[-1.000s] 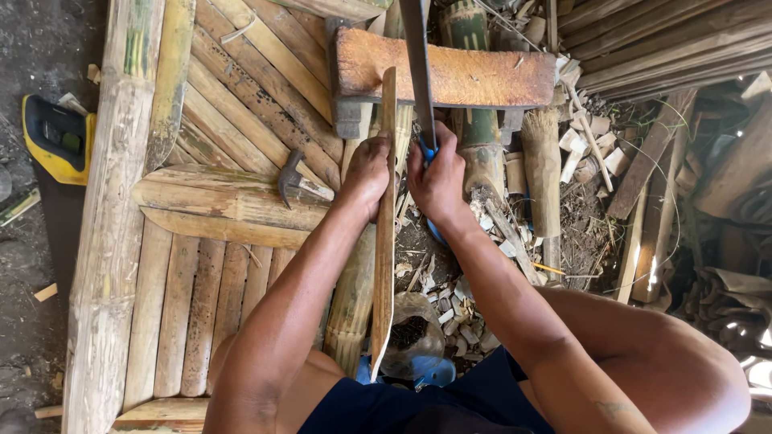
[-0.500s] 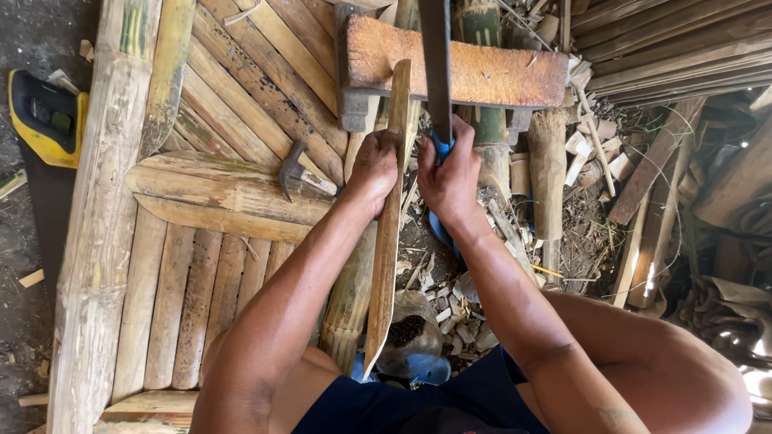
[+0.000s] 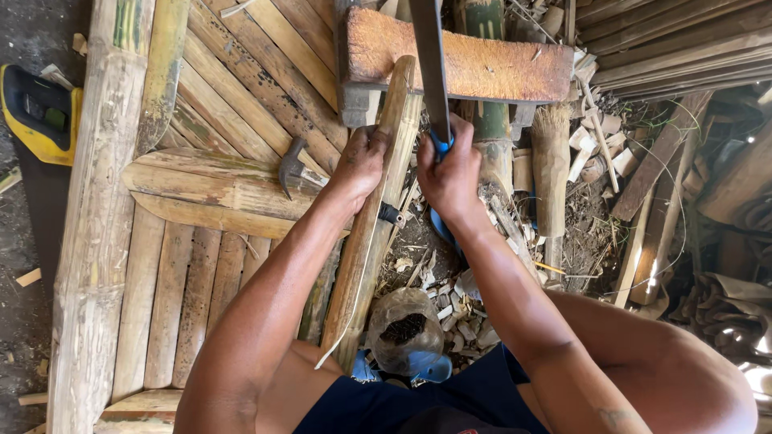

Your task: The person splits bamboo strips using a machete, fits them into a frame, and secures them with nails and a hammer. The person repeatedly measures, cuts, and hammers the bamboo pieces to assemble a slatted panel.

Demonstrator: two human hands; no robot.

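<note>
The left hand point(image 3: 359, 165) is clenched around a long bamboo strip point(image 3: 366, 233), its grip wrapped tight about the upper part of the strip. The strip runs slanted from the wooden block point(image 3: 482, 64) at the top down toward the person's lap, its top end resting against the block's front edge. The right hand point(image 3: 450, 177) is clenched on the blue handle point(image 3: 440, 145) of a knife point(image 3: 430, 64), whose dark blade points up and away across the block, just beside the strip. The two hands sit close together, nearly touching.

A hammer point(image 3: 293, 167) lies on a bamboo panel point(image 3: 209, 193) to the left of the left hand. Below the hands, a clear plastic bag point(image 3: 404, 331) stands open on the ground with dark small bits inside; what they are cannot be made out. Wood chips point(image 3: 458, 309) lie scattered around the bag. A yellow and black saw handle point(image 3: 36, 112) lies at the far left.
</note>
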